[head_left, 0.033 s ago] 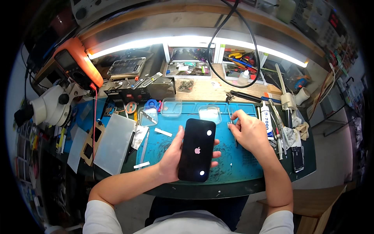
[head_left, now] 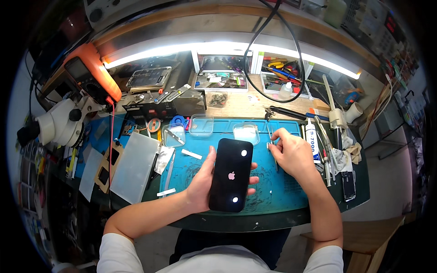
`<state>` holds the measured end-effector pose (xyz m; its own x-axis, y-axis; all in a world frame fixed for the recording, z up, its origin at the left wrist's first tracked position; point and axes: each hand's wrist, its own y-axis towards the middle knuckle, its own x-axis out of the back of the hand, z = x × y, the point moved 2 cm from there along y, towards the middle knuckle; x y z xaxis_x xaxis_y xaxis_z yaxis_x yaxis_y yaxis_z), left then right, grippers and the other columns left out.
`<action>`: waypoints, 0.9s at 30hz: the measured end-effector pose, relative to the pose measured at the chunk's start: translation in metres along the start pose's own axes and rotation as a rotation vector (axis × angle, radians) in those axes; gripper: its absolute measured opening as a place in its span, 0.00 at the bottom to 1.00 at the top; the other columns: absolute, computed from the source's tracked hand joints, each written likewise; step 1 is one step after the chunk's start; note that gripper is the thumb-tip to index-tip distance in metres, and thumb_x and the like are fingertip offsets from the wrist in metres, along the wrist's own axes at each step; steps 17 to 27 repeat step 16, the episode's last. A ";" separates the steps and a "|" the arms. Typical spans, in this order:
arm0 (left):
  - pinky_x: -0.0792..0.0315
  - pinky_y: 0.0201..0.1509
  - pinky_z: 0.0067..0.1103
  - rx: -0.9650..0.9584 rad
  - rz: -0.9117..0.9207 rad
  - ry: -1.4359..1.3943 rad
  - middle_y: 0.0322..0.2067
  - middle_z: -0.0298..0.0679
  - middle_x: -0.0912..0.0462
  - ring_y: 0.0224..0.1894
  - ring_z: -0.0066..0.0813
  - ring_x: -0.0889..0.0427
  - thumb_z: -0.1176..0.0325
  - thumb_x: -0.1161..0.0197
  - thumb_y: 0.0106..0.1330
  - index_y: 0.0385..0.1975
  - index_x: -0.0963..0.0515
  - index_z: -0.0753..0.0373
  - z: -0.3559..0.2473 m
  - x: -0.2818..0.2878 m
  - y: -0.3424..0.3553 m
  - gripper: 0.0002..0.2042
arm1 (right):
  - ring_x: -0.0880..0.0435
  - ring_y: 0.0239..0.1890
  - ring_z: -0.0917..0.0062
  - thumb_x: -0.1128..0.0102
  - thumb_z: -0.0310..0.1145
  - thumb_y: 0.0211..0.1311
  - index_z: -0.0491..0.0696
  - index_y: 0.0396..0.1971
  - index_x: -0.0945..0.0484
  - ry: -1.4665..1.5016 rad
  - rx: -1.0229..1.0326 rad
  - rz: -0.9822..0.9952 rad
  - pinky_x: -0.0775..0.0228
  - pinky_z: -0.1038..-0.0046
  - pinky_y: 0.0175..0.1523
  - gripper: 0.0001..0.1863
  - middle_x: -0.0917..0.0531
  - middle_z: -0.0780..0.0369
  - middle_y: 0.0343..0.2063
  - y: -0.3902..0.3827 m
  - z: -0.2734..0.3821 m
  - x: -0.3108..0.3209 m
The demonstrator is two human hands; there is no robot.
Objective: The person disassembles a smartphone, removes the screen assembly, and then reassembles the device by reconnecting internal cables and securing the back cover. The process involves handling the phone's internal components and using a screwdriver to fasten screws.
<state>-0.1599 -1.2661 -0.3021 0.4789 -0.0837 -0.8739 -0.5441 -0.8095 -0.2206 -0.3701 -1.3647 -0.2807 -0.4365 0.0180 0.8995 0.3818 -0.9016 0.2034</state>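
My left hand [head_left: 200, 187] is closed around a smartphone [head_left: 230, 189], thumb along its left edge and fingertips showing past the right edge. Its black screen faces up, with a pale logo in the middle and two bright white spots. To the right of the phone, my right hand [head_left: 293, 152] is closed in a pinch over the blue work mat [head_left: 264, 195]. Between its thumb and fingers is a slim metal tool [head_left: 276, 166], its ends showing above and below; its exact kind is hard to make out. A clear plastic box [head_left: 246, 133] sits just left of this hand.
A glue tube [head_left: 312, 143] and several slim tools lie on the right. Left of the mat are a translucent sheet [head_left: 135, 168], a microscope [head_left: 54, 123] and an orange multimeter [head_left: 91, 75]. A black cable loop [head_left: 246, 59] hangs ahead. Parts trays [head_left: 221, 82] stand at the back.
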 end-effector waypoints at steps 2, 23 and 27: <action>0.26 0.62 0.38 -0.004 0.010 -0.001 0.62 0.45 0.30 0.58 0.41 0.24 0.33 0.75 0.72 0.70 0.42 0.58 0.000 0.000 -0.001 0.39 | 0.16 0.25 0.70 0.34 0.36 0.59 0.48 0.36 0.22 0.014 -0.001 -0.037 0.26 0.69 0.31 0.09 0.17 0.63 0.21 0.000 -0.001 0.001; 0.25 0.60 0.34 0.024 0.061 0.052 0.63 0.47 0.31 0.59 0.36 0.25 0.29 0.70 0.68 0.71 0.45 0.55 0.002 0.006 -0.002 0.41 | 0.19 0.33 0.77 0.42 0.26 0.66 0.45 0.48 0.19 0.641 0.228 -0.059 0.27 0.80 0.32 0.12 0.19 0.62 0.34 -0.011 0.046 0.012; 0.25 0.60 0.34 0.024 0.061 0.052 0.63 0.47 0.31 0.59 0.36 0.25 0.29 0.70 0.68 0.71 0.45 0.55 0.002 0.006 -0.002 0.41 | 0.19 0.33 0.77 0.42 0.26 0.66 0.45 0.48 0.19 0.641 0.228 -0.059 0.27 0.80 0.32 0.12 0.19 0.62 0.34 -0.011 0.046 0.012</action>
